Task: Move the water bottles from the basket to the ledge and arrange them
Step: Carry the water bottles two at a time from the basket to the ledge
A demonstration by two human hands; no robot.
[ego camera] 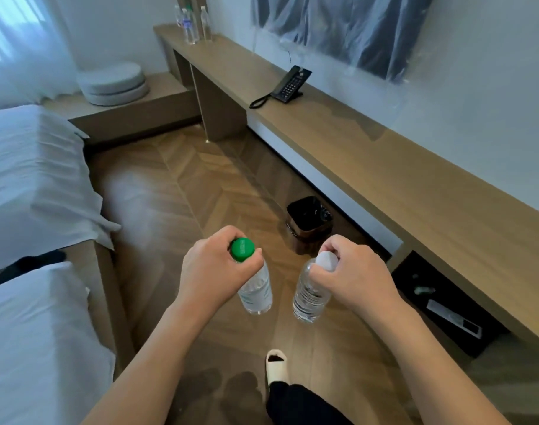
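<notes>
Left hand (pixel 214 265) gripped green-capped bottle (pixel 256 289) at the neck, fingers curled round it; right hand (pixel 352 271) likewise clamped on white-capped bottle (pixel 309 297), both hanging upright above the floor. Three bottles (pixel 192 24), possibly more, stood clustered at the counter's (pixel 369 154) far end. Telephone (pixel 289 85) sat mid-counter.

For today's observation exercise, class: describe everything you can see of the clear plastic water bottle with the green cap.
The clear plastic water bottle with the green screw cap hangs upright in mid-air above the wooden herringbone floor. The left hand grips its neck just under the round cap. Its see-through body carries a pale label with greenish print. It touches nothing but that hand.
</notes>
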